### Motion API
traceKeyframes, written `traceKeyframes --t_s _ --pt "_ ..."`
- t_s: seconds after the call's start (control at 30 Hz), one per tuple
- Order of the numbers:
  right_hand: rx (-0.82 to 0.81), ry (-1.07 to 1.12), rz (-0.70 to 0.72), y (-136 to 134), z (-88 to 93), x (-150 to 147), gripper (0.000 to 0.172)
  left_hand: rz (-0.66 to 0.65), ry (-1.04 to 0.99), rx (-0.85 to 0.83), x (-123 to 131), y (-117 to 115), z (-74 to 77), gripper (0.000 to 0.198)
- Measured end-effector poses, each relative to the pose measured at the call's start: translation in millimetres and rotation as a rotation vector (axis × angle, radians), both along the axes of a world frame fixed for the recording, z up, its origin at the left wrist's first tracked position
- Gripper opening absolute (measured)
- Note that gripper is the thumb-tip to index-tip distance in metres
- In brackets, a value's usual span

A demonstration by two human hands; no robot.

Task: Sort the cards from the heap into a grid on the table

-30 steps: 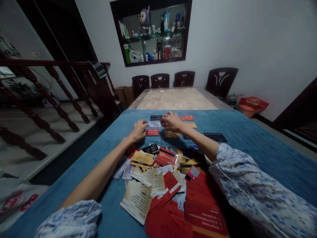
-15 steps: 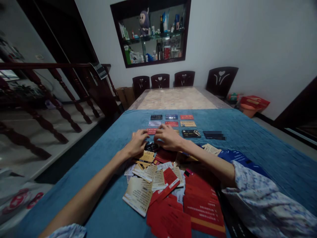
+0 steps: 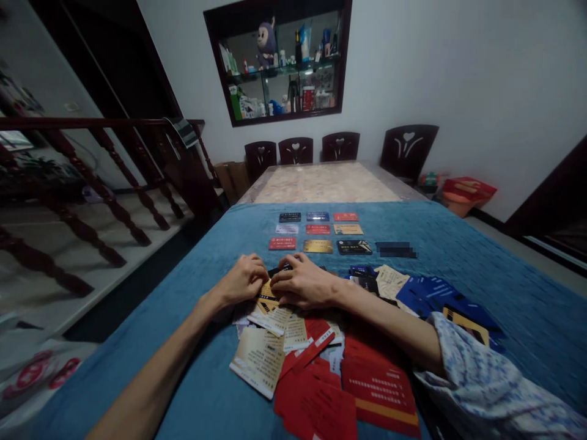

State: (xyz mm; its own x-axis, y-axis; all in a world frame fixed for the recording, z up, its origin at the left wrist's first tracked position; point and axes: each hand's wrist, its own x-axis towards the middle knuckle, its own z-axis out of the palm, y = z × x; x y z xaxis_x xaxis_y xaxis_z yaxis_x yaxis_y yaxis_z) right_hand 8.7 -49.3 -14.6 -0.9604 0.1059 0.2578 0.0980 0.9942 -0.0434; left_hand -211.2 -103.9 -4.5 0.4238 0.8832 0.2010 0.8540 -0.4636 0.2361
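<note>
My left hand [image 3: 245, 280] has its fingers curled in at the left edge of a yellow card [image 3: 267, 288] at the top of the loose pile. My right hand [image 3: 305, 282] arches over the same spot, its fingertips closed on that card's right side. Just beyond the fingers, a black card [image 3: 274, 270] is partly covered. Below them lie cream-coloured cards [image 3: 260, 360] and red cards [image 3: 316, 397], overlapping one another. Past the hands, cards lie in neat rows, among them a red card [image 3: 282, 244], a gold card [image 3: 318, 246] and a black card [image 3: 354, 247].
A blue cloth [image 3: 192, 293] covers the near part of the table, with a bare stone-patterned top [image 3: 321, 183] beyond. Blue cards [image 3: 440, 296] are fanned out to the right. Dark chairs [image 3: 296, 151] stand at the far end. A wooden railing [image 3: 110, 177] runs along the left.
Both hands have drawn back from the laid-out rows to the top of the pile. The red and gold cards in the nearest row are now uncovered.
</note>
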Motion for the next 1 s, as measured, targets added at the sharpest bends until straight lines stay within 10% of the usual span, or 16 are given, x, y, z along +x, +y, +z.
traceKeyframes --t_s 1.0 --pt "-0.078 0.041 -0.084 23 -5.8 19 0.018 -0.185 0.024 -0.045 5 -12 6.2 0.013"
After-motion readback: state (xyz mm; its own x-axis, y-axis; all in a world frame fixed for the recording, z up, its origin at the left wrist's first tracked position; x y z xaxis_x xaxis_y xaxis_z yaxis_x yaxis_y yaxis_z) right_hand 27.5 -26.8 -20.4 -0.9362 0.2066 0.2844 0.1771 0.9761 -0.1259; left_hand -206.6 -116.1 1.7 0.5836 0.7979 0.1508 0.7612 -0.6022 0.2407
